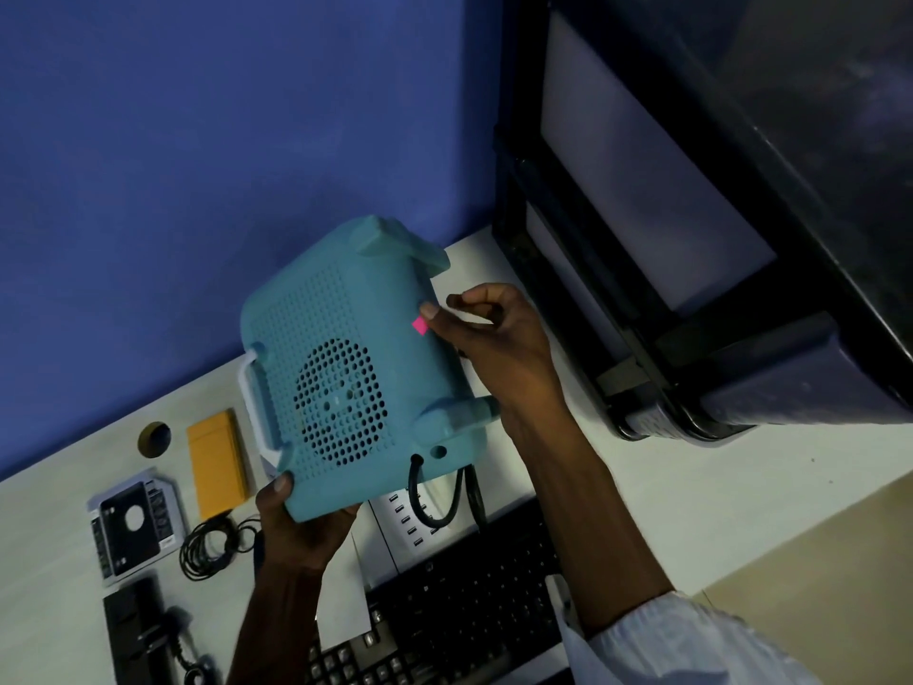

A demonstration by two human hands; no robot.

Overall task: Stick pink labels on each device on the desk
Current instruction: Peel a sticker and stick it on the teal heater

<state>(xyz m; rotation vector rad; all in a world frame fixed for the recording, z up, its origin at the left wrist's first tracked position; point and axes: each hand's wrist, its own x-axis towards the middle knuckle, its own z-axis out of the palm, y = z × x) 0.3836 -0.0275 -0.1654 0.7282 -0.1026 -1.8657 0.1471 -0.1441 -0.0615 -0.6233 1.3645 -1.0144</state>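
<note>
- The left hand (301,524) holds a teal perforated plastic device (346,388) tilted in the air above the white tabletop (691,487). Its thumb and fingers wrap the lower corner.
- The right hand (494,348) sets its thumb tip on a small pink paper label (420,326) at the device's upper right edge. Its other fingers are curled in and hold nothing.
- Risk: the label lies beside a field of small holes. A weak press could leave a corner lifted, and it may peel.
- Risk: the device hangs from a single corner grip. A firm thumb push could twist it loose onto the black keyboard (469,585) or the white multi-port hub (410,524) below.
- Risk: the black cord (420,491) looping from the device's base could drag over the items beneath if the device swings.
- Appearance: the casing is rounded, with a round grille of larger holes at the centre, a white side handle and two stubby feet.
- Other items on the tabletop, such as the orange rectangular case (217,462), show no label from here.
</note>
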